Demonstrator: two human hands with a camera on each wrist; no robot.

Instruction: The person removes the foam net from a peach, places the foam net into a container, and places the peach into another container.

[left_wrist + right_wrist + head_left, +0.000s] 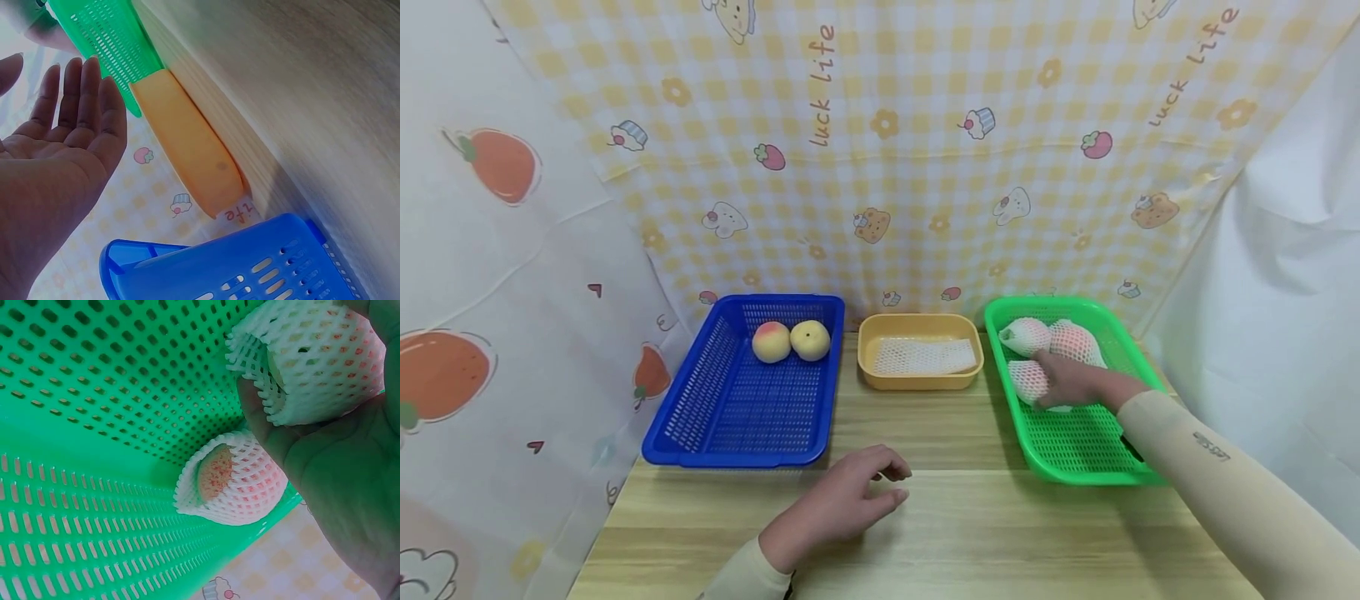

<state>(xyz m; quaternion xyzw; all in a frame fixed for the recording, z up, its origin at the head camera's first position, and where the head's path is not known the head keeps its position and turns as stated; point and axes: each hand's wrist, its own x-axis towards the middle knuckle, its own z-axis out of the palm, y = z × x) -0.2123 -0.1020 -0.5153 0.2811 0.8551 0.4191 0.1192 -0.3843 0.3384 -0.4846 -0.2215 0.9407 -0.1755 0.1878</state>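
Observation:
In the green basket point(1052, 475) at the right, my right hand point(1067, 382) grips a peach in a white foam net point(319, 362), thumb and fingers curled round it. Pinkish skin shows through the mesh. Close by lie a second netted peach point(1028, 335), its net gaping at one end, and a third point(1075, 340) partly behind my hand. My left hand point(850, 496) hovers over the front of the wooden table, fingers loosely bent and holding nothing; its palm shows in the left wrist view.
A blue basket point(737, 458) stands at the left with two bare peaches, one red-blushed point(771, 342) and one yellow point(810, 341), at its back. Between the baskets, a small yellow-orange tray point(919, 382) holds flat white foam netting point(917, 356). A checked cloth point(880, 167) hangs behind.

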